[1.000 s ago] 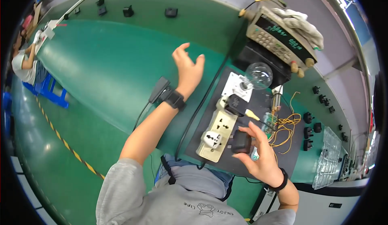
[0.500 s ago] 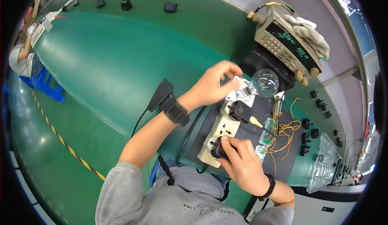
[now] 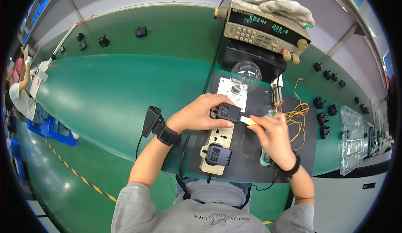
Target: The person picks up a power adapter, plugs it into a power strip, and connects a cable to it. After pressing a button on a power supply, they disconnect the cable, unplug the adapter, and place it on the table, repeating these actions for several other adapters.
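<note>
My left hand grips a black power adapter that sits at the far half of a cream power strip. A yellow USB plug is pinched in my right hand. Its pale metal end shows at the adapter's right edge; whether the tip is inside I cannot tell. Nearer to me, a second black adapter is seated on the same strip, untouched. Beyond my left hand, a clear glass bulb stands in a holder on a white plate.
A bench meter with white gloves on top stands at the back. Yellow wires and a green circuit board lie to the right. Further right are loose black adapters and a clear plastic tray. A person sits far left.
My right hand has left the near adapter and moved farther away, onto the yellow plug. My left hand has moved from the bulb's plate to the far adapter. The head view has shifted.
</note>
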`<state>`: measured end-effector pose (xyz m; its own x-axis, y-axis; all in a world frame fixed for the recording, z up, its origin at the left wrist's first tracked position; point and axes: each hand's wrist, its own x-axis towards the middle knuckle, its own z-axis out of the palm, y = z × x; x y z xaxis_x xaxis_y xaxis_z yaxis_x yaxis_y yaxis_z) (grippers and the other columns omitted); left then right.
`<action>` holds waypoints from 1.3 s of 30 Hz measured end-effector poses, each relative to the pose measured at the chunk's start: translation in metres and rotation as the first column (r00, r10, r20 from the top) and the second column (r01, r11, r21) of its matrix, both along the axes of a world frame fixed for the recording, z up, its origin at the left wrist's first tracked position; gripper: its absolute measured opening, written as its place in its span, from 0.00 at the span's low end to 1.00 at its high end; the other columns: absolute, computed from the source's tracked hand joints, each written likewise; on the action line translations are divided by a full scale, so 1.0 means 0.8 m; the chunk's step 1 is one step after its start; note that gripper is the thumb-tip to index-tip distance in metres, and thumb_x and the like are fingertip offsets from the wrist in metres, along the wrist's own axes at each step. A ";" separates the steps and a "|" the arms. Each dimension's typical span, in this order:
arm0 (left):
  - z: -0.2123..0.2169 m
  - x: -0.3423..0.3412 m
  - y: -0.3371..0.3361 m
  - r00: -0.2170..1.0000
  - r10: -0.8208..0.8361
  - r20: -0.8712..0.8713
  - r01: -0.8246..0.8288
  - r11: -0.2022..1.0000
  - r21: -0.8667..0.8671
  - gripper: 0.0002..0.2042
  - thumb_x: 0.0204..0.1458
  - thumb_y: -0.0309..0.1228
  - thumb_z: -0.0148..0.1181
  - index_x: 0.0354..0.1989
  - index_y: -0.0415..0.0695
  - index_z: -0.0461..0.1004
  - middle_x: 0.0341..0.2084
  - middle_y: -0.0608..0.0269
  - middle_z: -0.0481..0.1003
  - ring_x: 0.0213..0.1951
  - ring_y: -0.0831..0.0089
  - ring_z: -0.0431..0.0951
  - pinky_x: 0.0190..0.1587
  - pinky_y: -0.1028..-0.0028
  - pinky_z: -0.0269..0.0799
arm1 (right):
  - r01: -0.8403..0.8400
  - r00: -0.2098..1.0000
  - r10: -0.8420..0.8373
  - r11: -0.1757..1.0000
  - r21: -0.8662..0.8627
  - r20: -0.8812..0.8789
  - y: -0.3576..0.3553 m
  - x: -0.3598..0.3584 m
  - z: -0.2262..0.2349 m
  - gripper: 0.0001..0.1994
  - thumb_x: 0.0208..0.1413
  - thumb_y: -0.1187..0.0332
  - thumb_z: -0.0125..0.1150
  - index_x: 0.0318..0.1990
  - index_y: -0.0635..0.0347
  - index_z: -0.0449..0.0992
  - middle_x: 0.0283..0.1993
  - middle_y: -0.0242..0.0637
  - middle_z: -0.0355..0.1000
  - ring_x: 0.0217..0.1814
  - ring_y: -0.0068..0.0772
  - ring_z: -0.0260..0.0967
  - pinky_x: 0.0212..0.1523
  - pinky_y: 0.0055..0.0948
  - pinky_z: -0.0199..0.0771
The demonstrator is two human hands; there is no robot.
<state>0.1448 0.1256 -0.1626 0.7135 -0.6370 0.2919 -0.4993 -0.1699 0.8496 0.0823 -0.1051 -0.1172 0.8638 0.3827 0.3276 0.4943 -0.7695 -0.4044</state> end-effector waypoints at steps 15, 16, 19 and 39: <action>0.038 -0.062 -0.046 0.922 0.048 0.383 -0.019 0.997 -0.080 0.26 0.34 0.37 0.74 0.43 0.40 0.72 0.40 0.58 0.74 0.47 0.62 0.72 0.51 0.66 0.60 | -0.119 0.990 0.128 0.980 0.157 -0.054 0.003 -0.084 -0.014 0.07 0.39 0.73 0.69 0.29 0.58 0.79 0.20 0.30 0.70 0.23 0.28 0.63 0.38 0.28 0.54; 0.036 -0.060 -0.046 0.930 0.071 0.361 -0.041 0.995 -0.091 0.26 0.34 0.37 0.74 0.43 0.40 0.73 0.40 0.58 0.74 0.47 0.62 0.72 0.51 0.66 0.60 | -0.113 0.991 0.123 0.981 0.158 -0.055 0.002 -0.085 -0.014 0.07 0.39 0.73 0.69 0.29 0.58 0.79 0.20 0.30 0.70 0.23 0.28 0.63 0.38 0.28 0.54; 0.037 -0.060 -0.045 0.942 0.082 0.327 -0.051 0.994 -0.101 0.26 0.34 0.37 0.73 0.43 0.40 0.73 0.40 0.59 0.74 0.47 0.62 0.73 0.52 0.65 0.60 | -0.094 0.993 0.103 0.984 0.150 -0.054 0.003 -0.084 -0.011 0.07 0.39 0.73 0.69 0.29 0.57 0.79 0.20 0.30 0.69 0.22 0.28 0.63 0.34 0.28 0.55; -0.091 0.080 0.037 0.441 0.874 0.204 -0.844 0.481 -0.237 0.21 0.56 0.35 0.55 0.56 0.41 0.60 0.44 0.59 0.65 0.45 0.70 0.66 0.49 0.74 0.62 | 0.870 0.493 -0.842 0.469 -0.154 0.220 -0.309 -0.033 -0.013 0.40 0.30 0.64 0.75 0.55 0.67 0.62 0.55 0.49 0.65 0.59 0.53 0.59 0.58 0.43 0.57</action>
<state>0.2087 0.1550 -0.2355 0.7633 0.2972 0.5736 -0.3362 -0.5755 0.7455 0.0561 -0.3524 -0.1274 0.7670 -0.4604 0.4468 -0.4366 -0.8849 -0.1624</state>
